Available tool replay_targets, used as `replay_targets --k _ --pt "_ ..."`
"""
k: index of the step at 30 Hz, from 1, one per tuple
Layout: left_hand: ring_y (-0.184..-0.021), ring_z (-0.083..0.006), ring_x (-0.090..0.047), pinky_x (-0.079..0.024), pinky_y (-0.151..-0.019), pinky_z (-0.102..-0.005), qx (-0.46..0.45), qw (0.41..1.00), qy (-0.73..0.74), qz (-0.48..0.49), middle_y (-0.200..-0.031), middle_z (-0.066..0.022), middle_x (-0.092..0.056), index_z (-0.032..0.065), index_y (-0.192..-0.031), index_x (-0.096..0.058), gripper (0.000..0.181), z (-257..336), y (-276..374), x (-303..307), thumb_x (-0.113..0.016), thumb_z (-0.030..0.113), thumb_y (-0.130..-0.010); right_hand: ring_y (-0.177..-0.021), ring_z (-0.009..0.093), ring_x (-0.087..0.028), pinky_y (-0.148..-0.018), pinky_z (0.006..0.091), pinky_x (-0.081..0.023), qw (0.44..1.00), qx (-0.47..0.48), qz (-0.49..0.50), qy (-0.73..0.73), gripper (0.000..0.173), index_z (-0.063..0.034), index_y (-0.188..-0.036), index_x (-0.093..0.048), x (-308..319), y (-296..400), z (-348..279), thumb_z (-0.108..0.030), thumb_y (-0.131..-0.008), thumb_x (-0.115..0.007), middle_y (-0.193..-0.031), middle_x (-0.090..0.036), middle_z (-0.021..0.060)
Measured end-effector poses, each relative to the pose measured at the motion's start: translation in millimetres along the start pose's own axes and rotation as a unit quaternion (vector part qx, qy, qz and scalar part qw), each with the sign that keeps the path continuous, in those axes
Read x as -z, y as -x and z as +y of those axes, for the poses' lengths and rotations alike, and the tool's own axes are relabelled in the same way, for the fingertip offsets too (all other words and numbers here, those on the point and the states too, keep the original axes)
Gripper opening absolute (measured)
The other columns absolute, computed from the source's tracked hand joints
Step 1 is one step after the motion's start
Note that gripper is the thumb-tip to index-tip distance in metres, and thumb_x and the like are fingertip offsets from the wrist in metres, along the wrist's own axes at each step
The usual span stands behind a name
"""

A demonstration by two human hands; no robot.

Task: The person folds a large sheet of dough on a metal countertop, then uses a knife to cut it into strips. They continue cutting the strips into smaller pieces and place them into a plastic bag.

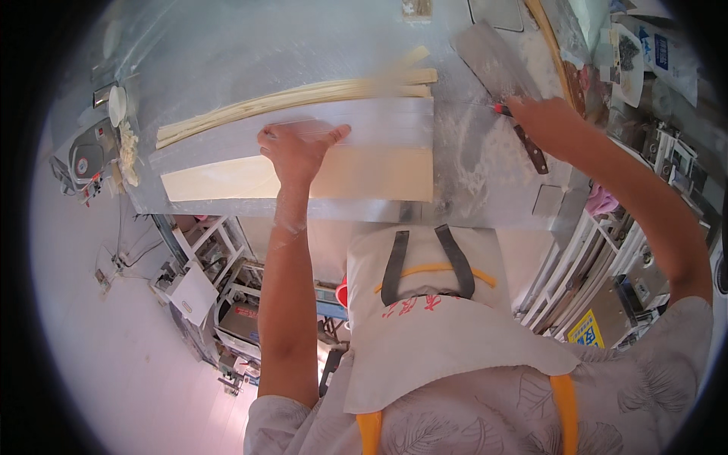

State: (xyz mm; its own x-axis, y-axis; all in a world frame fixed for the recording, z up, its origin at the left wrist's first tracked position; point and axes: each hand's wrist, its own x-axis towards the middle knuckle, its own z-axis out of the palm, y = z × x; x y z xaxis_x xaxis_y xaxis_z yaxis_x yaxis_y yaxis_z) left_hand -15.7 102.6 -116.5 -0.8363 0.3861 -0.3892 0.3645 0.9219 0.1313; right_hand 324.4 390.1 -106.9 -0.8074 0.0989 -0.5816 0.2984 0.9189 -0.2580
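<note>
My left hand (298, 151) lies spread on a flat, smooth grey strip (392, 122), perhaps a straightedge, its thumb pointing right. Below that strip is a wide, flat sheet of pale yellow dough (369, 176), partly covered by my wrist. Narrow cut dough strips (296, 96) lie bundled along its upper side. My right hand (537, 122) grips a slim tool with a red-and-black handle (501, 109), seemingly a small knife; its thin blade is hard to make out. Beneath this hand a broad-bladed cleaver (492, 60) rests on the table, its wooden handle (530, 151) showing below.
The metal table (239, 51) is dusted with flour at right. Dough scraps (129, 153) and a grey machine (91, 151) are at the left edge. A wooden stick (549, 40) and bags (662, 54) border the right. Below the table are racks (242, 324).
</note>
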Motion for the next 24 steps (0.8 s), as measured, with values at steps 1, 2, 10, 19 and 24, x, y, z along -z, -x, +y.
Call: replay_targets --k 1,2,10,19,24 --pt "-0.142 -0.0523 -0.036 -0.045 -0.113 -0.0556 -0.006 1.0 -0.007 0.007 -0.152 -0.0353 -0.029 -0.0277 -0.148 -0.023 0.153 -3 0 -1 -0.099 0.069 -0.056 -0.089 0.039 -0.074 -0.072 0.0473 -0.058 1.0 -0.019 -0.011 0.011 0.024 -0.0057 -0.118 -0.051 9 8 -1 -0.007 -0.098 -0.062 -0.098 -0.07 0.0154" --pt "-0.141 -0.0516 -0.036 -0.046 -0.112 -0.055 -0.012 1.0 -0.013 0.015 -0.151 -0.0353 -0.03 -0.0275 -0.147 -0.025 0.153 -8 0 -3 -0.099 0.07 -0.056 -0.089 0.039 -0.073 -0.073 0.0479 -0.058 0.999 -0.038 -0.022 0.023 0.021 -0.0062 -0.118 -0.052 18 19 -5 -0.008 -0.099 -0.061 -0.097 -0.07 0.0164" --pt "-0.153 -0.055 -0.026 -0.03 -0.125 -0.0582 -0.053 0.993 0.108 -0.009 -0.162 -0.0441 -0.026 -0.0238 -0.148 -0.038 0.123 -42 -1 34 -0.082 0.07 -0.082 -0.087 0.052 -0.065 -0.073 0.0592 -0.048 0.964 -0.156 0.063 -0.207 0.02 -0.0035 -0.111 -0.052 70 3 -101 -0.022 -0.108 -0.059 -0.088 -0.065 0.0267" --pt "-0.159 -0.053 -0.017 -0.025 -0.129 -0.0567 0.028 0.989 0.087 0.113 -0.167 -0.042 -0.02 -0.0223 -0.155 -0.028 0.126 -257 -151 119 -0.091 0.056 -0.078 -0.089 0.051 -0.065 -0.074 0.059 -0.05 0.967 0.032 0.119 -0.221 0.023 -0.0035 -0.111 -0.051 180 -279 -345 -0.026 -0.109 -0.055 -0.092 -0.068 0.0262" --pt "-0.158 -0.0602 -0.01 -0.018 -0.129 -0.0618 -0.029 0.996 0.073 0.041 -0.166 -0.0468 -0.014 -0.0197 -0.159 -0.021 0.139 -276 -187 129 -0.092 0.063 -0.071 -0.087 0.042 -0.075 -0.073 0.0523 -0.06 0.973 0.146 0.154 -0.091 0.018 -0.0001 -0.107 -0.057 227 -468 -480 -0.016 -0.1 -0.06 -0.094 -0.073 0.022"
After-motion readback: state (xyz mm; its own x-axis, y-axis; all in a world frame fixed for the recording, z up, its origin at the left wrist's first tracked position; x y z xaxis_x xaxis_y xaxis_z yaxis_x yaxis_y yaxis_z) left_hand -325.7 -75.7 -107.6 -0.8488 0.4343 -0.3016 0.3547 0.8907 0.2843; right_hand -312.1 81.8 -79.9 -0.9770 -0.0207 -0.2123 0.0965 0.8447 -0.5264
